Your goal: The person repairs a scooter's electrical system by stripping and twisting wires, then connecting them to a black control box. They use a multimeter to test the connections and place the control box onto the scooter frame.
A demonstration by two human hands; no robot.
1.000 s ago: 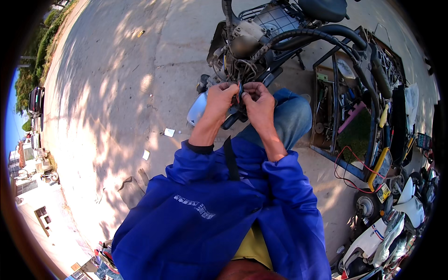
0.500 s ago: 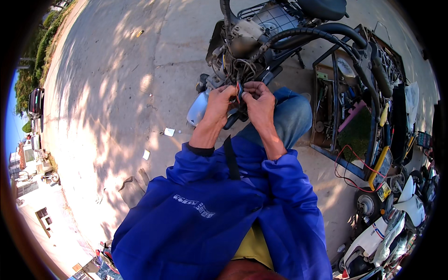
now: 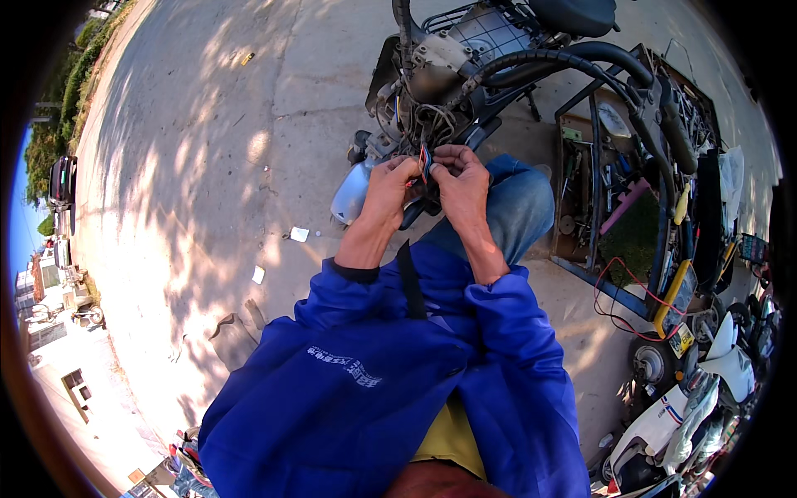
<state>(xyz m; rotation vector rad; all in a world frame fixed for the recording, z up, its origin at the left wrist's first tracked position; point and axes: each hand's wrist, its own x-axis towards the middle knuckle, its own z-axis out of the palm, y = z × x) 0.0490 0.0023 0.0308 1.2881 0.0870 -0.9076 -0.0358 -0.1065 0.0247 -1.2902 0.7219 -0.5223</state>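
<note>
Between my hands runs a small bundle of coloured wires (image 3: 425, 158), with red, white and blue strands showing. It hangs from the tangle of cables at the front of a partly stripped scooter (image 3: 436, 79). My left hand (image 3: 393, 184) pinches the bundle from the left, thumb and fingers pressed together. From the right, my right hand (image 3: 461, 176) grips it with bent fingers. Whatever lies under the fingertips is too small to make out. Just left of my left hand is a pale blue-white scooter panel (image 3: 352, 192).
To the right stands a metal-framed cart (image 3: 618, 290) full of hand tools. A yellow multimeter (image 3: 677, 299) with red and black leads hangs at its near corner. Parked scooters (image 3: 664, 423) crowd the lower right. White paper scraps (image 3: 299, 234) lie on the concrete at left.
Almost nothing differs. My left hand has shifted very slightly, and both hands keep their pinch on the wires.
</note>
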